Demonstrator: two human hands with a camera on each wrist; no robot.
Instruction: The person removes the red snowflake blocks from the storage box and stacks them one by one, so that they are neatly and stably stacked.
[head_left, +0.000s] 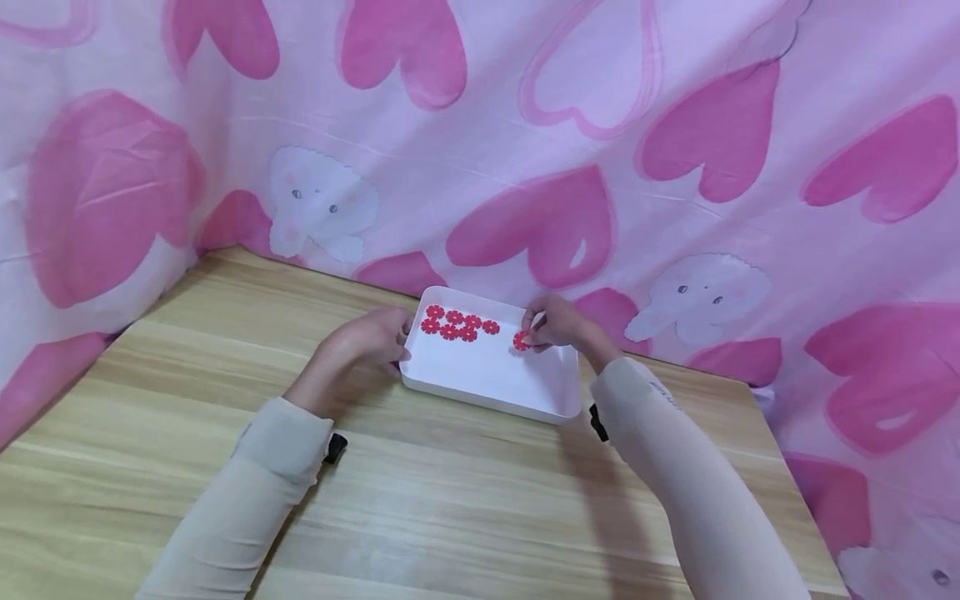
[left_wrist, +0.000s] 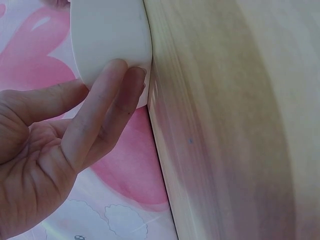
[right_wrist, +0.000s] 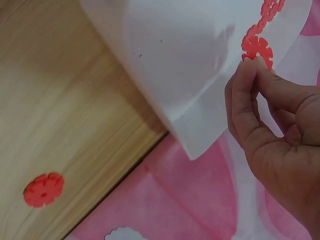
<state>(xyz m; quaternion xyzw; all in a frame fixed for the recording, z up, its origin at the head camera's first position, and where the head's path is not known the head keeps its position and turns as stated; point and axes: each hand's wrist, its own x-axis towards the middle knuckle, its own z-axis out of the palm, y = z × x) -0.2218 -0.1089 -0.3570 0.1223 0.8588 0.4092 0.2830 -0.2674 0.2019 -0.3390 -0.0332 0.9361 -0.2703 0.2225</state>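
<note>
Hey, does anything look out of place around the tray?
Yes: one stray red disc lies on the wooden table, outside the white tray. It looks odd because the other red discs lie inside, while the right hand pinches a held disc at the tray.

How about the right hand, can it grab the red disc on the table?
Probably yes, once free: the right hand pinches another red notched disc, but nothing covers the loose disc on the wooden table, apart from the white tray.
</note>
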